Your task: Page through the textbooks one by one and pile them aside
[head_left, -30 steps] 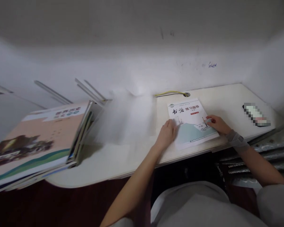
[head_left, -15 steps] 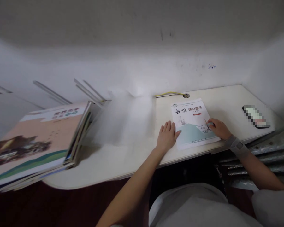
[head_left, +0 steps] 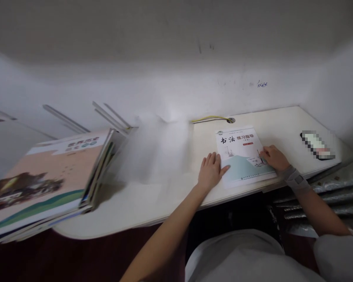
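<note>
A calligraphy workbook [head_left: 238, 156] with a white and pale-teal cover lies closed and face up near the front edge of the white desk. Along its left edge rests my left hand [head_left: 210, 172], palm down, fingers stretched out and thumb at the cover's edge. My right hand [head_left: 275, 158], with a band on the wrist, has its fingers bent together at the right edge of the workbook. The exact grip of those fingertips is partly hidden.
At the left, a stack of books [head_left: 59, 168] has a pink-covered history book on top. A blurred translucent sheet-like patch [head_left: 159, 152] appears beside it. A phone [head_left: 317, 145] lies at the right, and a yellow cable [head_left: 210, 117] enters a hole in the desk [head_left: 285, 121].
The workbook has shifted slightly to the right, both hands moving along with it. The right fingers now sit closer to its edge than over the cover. The view has tilted a little.
</note>
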`<state>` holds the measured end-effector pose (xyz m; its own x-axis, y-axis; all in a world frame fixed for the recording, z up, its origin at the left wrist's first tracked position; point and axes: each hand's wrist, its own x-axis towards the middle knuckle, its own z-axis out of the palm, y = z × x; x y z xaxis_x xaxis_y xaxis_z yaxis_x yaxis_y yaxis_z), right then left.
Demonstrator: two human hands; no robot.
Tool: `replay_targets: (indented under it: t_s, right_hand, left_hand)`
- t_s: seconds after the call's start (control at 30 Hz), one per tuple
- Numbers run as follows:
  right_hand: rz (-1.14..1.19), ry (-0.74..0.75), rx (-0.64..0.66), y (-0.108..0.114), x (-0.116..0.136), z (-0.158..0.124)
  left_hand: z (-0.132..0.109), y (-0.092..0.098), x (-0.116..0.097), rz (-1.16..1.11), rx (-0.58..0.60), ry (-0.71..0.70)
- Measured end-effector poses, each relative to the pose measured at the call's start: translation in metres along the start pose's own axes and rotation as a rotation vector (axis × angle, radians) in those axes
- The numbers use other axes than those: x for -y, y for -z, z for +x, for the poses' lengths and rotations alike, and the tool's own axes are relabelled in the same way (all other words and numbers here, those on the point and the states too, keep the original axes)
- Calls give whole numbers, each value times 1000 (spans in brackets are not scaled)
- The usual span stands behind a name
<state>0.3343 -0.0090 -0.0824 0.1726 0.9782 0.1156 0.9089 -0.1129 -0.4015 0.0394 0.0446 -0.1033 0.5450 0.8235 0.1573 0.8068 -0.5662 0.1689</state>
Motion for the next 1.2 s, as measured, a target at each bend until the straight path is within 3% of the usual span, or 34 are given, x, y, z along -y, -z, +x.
replay_targets:
  t_s: [0.37, 0.5, 0.57, 0.63, 0.77, 0.87, 1.0, 1.2]
  right_hand:
    - [120, -41, -72, -1, -16, 6]
    - [393, -91, -93, 13, -11, 4]
    - [620, -77, -57, 21, -3, 0]
    - [793, -28, 0, 25, 10, -5]
    - [767, 129, -14, 18, 35, -14]
    - [701, 169, -50, 7, 42, -18]
    - [697, 150, -26, -1, 36, -22]
    - [688, 84, -63, -1, 29, -23]
  left_hand:
    - [3, 2, -18, 45, 45, 43]
    - [11, 8, -35, 9, -27, -4]
    - [22, 12, -47, -170, -35, -99]
    - [36, 14, -60, -490, 13, -147]
    - [59, 15, -86, -1212, 157, 42]
    - [63, 18, -94, -1589, 288, 189]
    - [60, 21, -91, -1729, 326, 298]
    - [61, 12, -92, -1655, 245, 362]
